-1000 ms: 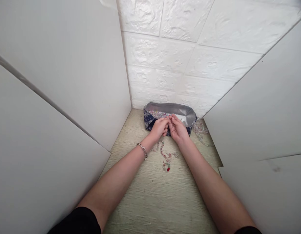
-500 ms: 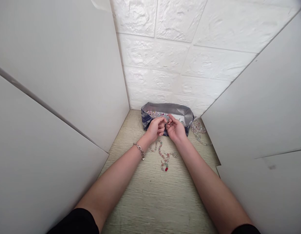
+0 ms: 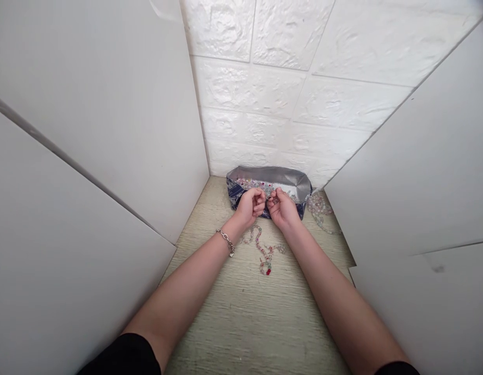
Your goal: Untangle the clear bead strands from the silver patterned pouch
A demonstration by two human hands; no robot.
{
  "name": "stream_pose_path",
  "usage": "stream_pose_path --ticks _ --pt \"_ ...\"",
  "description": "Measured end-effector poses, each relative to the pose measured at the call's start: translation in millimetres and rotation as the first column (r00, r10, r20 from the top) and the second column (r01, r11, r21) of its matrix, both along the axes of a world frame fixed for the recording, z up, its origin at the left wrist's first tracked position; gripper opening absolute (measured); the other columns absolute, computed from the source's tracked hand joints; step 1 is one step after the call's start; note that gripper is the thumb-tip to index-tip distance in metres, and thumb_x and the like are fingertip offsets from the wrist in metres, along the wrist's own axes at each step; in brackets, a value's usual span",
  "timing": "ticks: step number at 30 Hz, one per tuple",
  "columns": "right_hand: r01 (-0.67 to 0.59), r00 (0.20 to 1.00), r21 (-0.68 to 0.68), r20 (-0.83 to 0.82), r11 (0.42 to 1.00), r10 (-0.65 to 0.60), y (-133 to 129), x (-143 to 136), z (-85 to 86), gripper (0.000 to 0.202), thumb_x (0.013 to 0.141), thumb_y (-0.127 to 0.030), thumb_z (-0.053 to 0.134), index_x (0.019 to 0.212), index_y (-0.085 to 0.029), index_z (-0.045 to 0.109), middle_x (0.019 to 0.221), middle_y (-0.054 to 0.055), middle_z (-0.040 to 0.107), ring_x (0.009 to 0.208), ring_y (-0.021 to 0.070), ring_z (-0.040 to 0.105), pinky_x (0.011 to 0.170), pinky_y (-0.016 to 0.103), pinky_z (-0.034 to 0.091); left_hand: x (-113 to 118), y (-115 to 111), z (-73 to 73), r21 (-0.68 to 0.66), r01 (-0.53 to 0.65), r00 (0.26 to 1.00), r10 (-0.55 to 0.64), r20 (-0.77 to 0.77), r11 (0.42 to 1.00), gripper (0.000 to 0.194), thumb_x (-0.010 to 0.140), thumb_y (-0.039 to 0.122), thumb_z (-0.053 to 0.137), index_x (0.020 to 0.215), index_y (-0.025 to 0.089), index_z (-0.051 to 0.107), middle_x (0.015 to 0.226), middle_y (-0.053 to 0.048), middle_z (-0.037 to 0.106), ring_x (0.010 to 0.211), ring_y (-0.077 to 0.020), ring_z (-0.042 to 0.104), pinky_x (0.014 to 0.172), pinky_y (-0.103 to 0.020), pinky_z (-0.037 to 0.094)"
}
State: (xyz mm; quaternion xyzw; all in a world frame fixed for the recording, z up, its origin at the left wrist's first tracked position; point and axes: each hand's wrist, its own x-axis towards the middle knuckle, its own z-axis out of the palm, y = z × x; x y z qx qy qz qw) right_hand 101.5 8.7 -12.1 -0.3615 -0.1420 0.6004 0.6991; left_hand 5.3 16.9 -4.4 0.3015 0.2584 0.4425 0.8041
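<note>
A dark blue patterned bag (image 3: 235, 194) with a silvery lining lies open against the wall, with many small coloured beads (image 3: 251, 183) inside. At its front edge my left hand (image 3: 250, 206) is closed, its fingertips pinched; what it holds is too small to name. Just right of it, my right hand (image 3: 282, 209) has its thumb and fingers curled together, also round something too small to make out. A small gap separates the two hands. Below them a string of beads (image 3: 259, 239) winds over the wooden surface, ending in a loop with red beads (image 3: 268, 272).
Another heap of pale bead strings (image 3: 318, 205) lies right of the bag. White panels (image 3: 108, 120) stand at left and right, and a white brick-patterned wall (image 3: 257, 88) closes the back. A chain bracelet (image 3: 225, 240) is on my left wrist.
My right thumb and fingers have curled closer together and moved slightly away from my left hand. The whole view has shifted slightly.
</note>
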Motion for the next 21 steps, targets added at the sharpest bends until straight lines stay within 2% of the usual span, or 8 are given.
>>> stream_pose_path --ticks 4,9,12,14,18,21 --pt "-0.108 0.994 0.068 -0.016 0.992 0.109 -0.1 3.1 -4.1 0.016 0.071 -0.020 0.057 0.062 -0.016 0.043 0.050 -0.006 0.044 0.042 0.0027 0.040 0.036 0.012 0.031 0.7 -2.0 1.4 0.033 0.017 0.991 -0.012 -0.134 0.999 0.010 0.065 0.025 0.046 0.063 0.016 0.044 0.038 0.010 0.019 0.028 -0.0007 0.013 0.030 -0.015 0.006" --pt "-0.196 0.979 0.088 -0.045 0.977 0.200 0.4 6.4 -7.5 0.018 0.069 -0.023 0.060 0.064 -0.017 0.043 0.048 -0.007 0.041 0.040 0.0021 0.038 0.036 0.012 0.031 2.3 -7.5 5.7 0.124 0.018 0.973 0.011 -0.231 0.992 0.023 0.071 0.038 0.045 0.069 0.016 0.049 0.038 0.010 0.020 0.028 -0.0007 0.012 0.030 -0.016 0.007" --pt "-0.208 0.976 0.089 -0.046 0.974 0.213 0.1 7.0 -7.5 0.018 0.069 -0.023 0.060 0.065 -0.017 0.043 0.048 -0.008 0.040 0.039 0.0018 0.037 0.036 0.012 0.032 3.9 -7.8 4.8 0.156 0.018 0.973 0.018 -0.229 0.988 0.024 0.071 0.038 0.046 0.070 0.015 0.051 0.039 0.010 0.021 0.029 -0.0004 0.013 0.030 -0.015 0.009" --pt "-0.212 0.976 0.095 -0.026 0.973 0.215 0.0 7.1 -7.7 0.018 0.070 -0.025 0.059 0.065 -0.017 0.043 0.047 -0.008 0.040 0.039 0.0025 0.038 0.035 0.013 0.032 5.5 -6.4 2.5 0.169 0.003 0.978 0.032 -0.205 0.986 0.019 0.070 0.032 0.048 0.067 0.013 0.051 0.040 0.009 0.026 0.030 -0.0003 0.019 0.031 -0.015 0.015" --pt "-0.255 0.967 0.108 0.030 0.961 0.253 0.2 7.6 -9.3 0.021 0.071 -0.030 0.057 0.062 -0.018 0.042 0.046 -0.007 0.040 0.038 0.0057 0.039 0.034 0.018 0.035 7.9 -2.9 -2.2 0.170 -0.034 0.991 0.055 -0.123 0.985 0.013 0.068 0.021 0.049 0.061 0.011 0.051 0.052 0.002 0.046 0.042 -0.0023 0.041 0.041 -0.016 0.032" --pt "-0.250 0.968 0.111 0.022 0.962 0.250 0.7 8.0 -10.3 0.019 0.070 -0.030 0.057 0.064 -0.018 0.043 0.046 -0.007 0.041 0.038 0.0058 0.040 0.034 0.018 0.036 7.2 -2.7 -2.5 0.163 -0.022 0.992 0.043 -0.123 0.986 0.014 0.068 0.022 0.050 0.061 0.010 0.052 0.056 0.001 0.050 0.044 -0.0026 0.044 0.043 -0.016 0.033"
